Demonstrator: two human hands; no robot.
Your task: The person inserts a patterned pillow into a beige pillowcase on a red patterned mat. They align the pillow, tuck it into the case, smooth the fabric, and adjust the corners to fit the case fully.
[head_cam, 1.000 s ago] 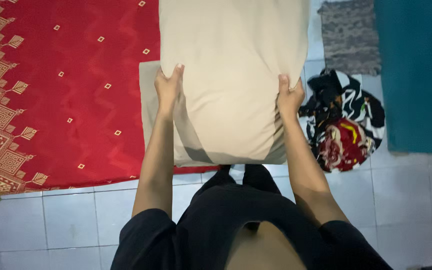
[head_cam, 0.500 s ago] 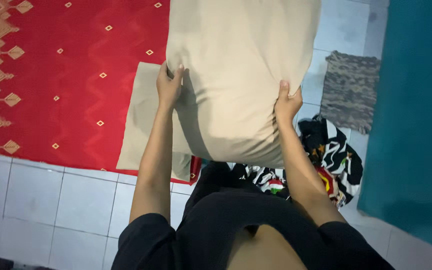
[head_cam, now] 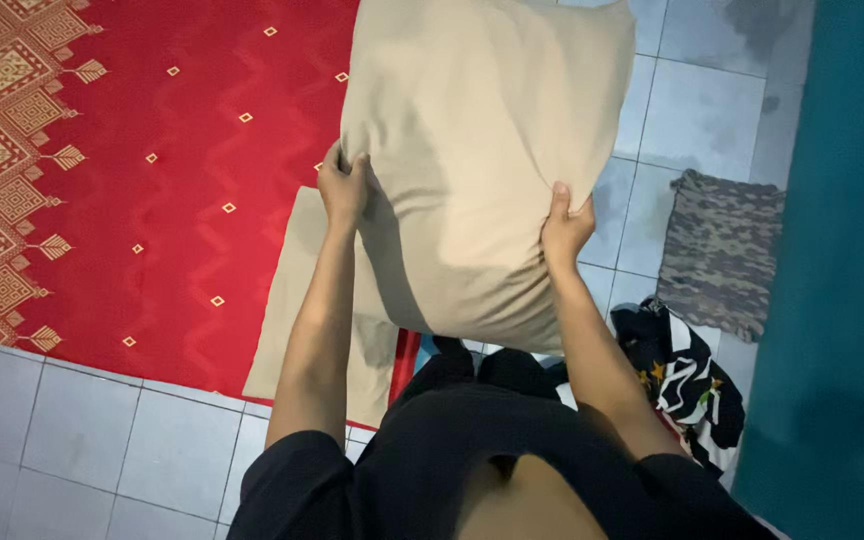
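I hold a plump beige pillow (head_cam: 482,150) up in front of me with both hands. My left hand (head_cam: 342,188) grips its left edge and my right hand (head_cam: 564,228) grips its right edge near the bottom. Below the pillow a flat beige cloth (head_cam: 302,300) lies on the edge of the red patterned carpet (head_cam: 132,170). My black clothing fills the bottom of the view.
Grey floor tiles (head_cam: 82,450) run under everything. A small grey mottled mat (head_cam: 720,255) lies to the right. A crumpled black, white and red printed cloth (head_cam: 687,385) sits by my right leg. A teal surface (head_cam: 842,250) fills the right edge.
The pillow stays in both hands while the view has swung; the printed cloth and grey mat now sit lower and farther right, and more of the carpet's gold border shows at left.
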